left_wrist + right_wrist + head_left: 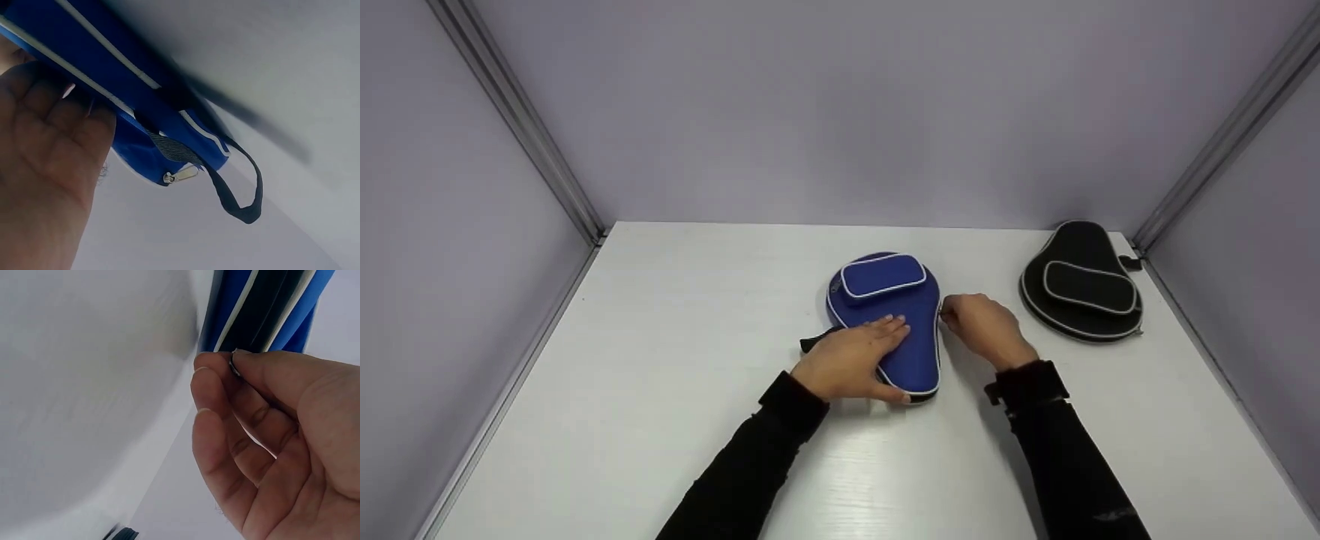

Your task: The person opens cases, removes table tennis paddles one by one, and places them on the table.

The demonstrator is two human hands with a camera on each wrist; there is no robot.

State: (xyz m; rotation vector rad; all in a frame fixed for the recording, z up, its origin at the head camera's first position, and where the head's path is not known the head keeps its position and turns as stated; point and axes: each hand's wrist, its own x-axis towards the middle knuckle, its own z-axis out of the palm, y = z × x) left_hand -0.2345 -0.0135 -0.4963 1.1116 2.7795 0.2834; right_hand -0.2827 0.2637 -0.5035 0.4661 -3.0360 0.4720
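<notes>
A blue paddle case (pixel 904 306) with white piping and a small front pocket lies on the table, narrow end toward me. My left hand (pixel 851 364) rests on it with fingers straight across its face, thumb near the narrow end. At the case's right edge, my right hand (pixel 982 326) pinches a small zipper pull (pixel 234 365) between thumb and index finger. The left wrist view shows a black strap loop (pixel 247 212) on the case's side and a metal pocket zipper pull (pixel 183 174). My right fingers cover part of the edge zipper.
A black paddle case (pixel 1087 289) with light piping lies toward the back right corner of the white table (pixel 682 337), narrow end pointing away. Grey panel walls (pixel 847 112) enclose the table at the back and both sides.
</notes>
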